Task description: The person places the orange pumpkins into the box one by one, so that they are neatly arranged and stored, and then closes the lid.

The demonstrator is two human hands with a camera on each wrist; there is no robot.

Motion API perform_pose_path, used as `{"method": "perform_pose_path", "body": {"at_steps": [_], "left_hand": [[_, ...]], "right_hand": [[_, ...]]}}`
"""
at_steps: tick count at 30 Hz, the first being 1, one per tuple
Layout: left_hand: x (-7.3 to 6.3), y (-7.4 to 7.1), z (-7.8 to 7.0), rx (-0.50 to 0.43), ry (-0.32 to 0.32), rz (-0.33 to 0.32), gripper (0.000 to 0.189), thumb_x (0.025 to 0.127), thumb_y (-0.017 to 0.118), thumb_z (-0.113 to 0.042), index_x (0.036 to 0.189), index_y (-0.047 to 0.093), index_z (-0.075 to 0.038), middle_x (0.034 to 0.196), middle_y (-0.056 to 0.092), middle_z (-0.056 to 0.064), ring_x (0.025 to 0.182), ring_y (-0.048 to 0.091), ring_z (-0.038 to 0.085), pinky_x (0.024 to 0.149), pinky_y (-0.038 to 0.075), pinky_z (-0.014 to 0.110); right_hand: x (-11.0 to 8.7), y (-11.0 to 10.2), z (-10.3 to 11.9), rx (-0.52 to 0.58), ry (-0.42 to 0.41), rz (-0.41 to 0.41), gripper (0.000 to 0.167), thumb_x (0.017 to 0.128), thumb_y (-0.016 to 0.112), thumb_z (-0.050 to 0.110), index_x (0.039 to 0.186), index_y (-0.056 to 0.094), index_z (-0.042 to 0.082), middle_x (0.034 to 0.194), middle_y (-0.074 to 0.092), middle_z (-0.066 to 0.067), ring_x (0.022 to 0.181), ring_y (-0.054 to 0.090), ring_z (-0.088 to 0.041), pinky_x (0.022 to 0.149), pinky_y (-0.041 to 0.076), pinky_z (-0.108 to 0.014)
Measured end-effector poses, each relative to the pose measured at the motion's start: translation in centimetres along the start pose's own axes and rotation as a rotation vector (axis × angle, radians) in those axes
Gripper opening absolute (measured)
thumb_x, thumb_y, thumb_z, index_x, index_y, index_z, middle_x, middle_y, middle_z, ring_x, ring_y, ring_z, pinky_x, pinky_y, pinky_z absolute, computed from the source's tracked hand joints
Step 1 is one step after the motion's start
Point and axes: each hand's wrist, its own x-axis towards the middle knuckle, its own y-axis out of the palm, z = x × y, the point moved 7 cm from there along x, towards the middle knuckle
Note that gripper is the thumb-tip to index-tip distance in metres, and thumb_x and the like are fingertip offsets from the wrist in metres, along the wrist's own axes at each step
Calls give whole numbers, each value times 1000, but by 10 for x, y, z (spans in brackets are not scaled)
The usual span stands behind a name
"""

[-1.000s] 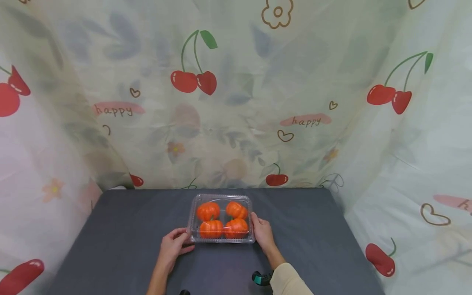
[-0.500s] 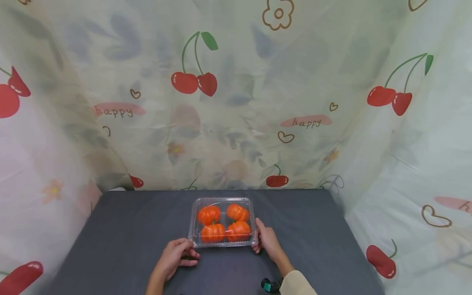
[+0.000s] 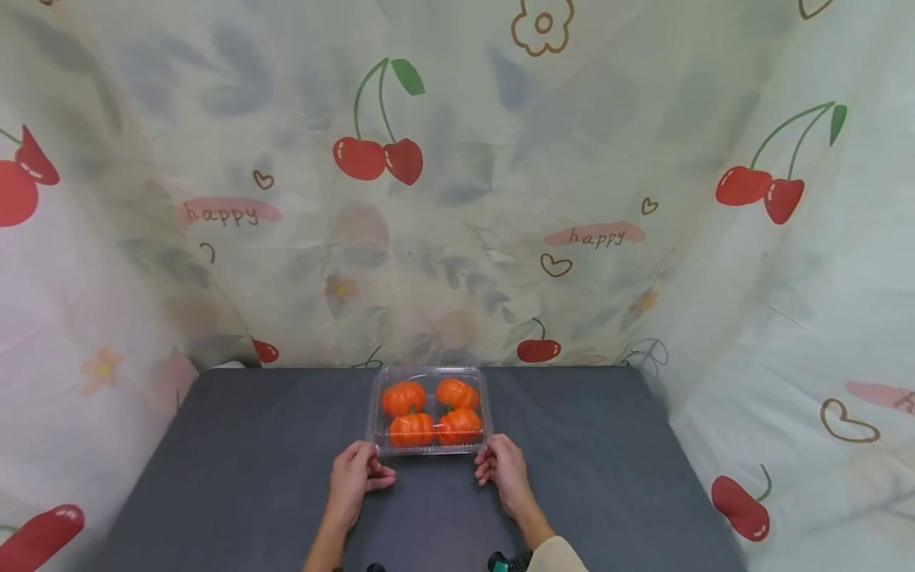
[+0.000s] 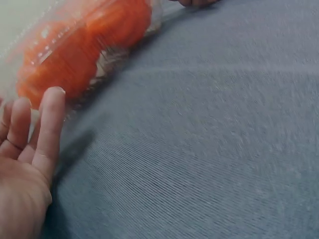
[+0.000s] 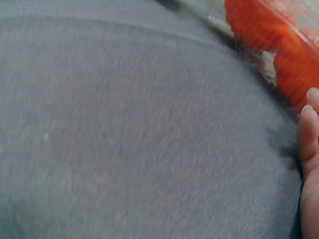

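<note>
A clear plastic clamshell box lies on the dark table with several orange pumpkins inside; its lid is down. At its front left corner is my left hand, fingers loosely extended; in the left wrist view the fingertips overlap the box's blurred front side. My right hand is at the front right corner, its fingers loosely bent. The right wrist view shows two of its fingertips right beside the box's edge, with orange pumpkins behind the plastic. Neither hand is gripping anything.
A dark grey cloth covers the table. Behind it and at both sides hang pale curtains printed with cherries. A black device with a teal patch is by my right forearm at the bottom edge.
The box has moved away from me, toward the table's back edge. My right hand has come off its right side to the front corner; my left hand has shifted slightly right.
</note>
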Motion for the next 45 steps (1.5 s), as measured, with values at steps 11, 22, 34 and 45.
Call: {"method": "perform_pose_path", "body": {"at_steps": [11, 22, 34, 45], "left_hand": [[6, -1, 7, -63, 78, -4, 19, 101, 48, -10, 88, 54, 2, 66, 56, 2, 66, 72, 17, 63, 65, 34], [6, -4, 9, -111, 85, -13, 19, 101, 49, -8, 86, 56, 1, 65, 56, 2, 64, 71, 16, 61, 64, 33], [8, -4, 10, -125, 86, -10, 17, 100, 48, -6, 87, 56, 3, 66, 56, 3, 64, 70, 17, 60, 64, 33], [9, -7, 14, -176, 61, 35, 19, 97, 49, -2, 80, 56, -7, 67, 55, -1, 65, 68, 13, 62, 61, 26]], "right_hand": [[2, -7, -5, -39, 0, -5, 22, 101, 46, 12, 91, 59, -3, 70, 60, -3, 52, 56, -12, 47, 53, -23], [2, -7, -6, 6, 19, 25, 21, 101, 49, 13, 83, 60, 9, 67, 58, 2, 52, 51, -9, 46, 45, -19], [1, -7, -5, -28, 22, 17, 22, 102, 49, 14, 83, 59, 8, 63, 55, 3, 47, 46, -7, 42, 41, -18], [-3, -6, -6, -62, 12, 16, 24, 101, 49, 16, 83, 58, 3, 66, 58, 1, 49, 52, -9, 44, 46, -20]]}}
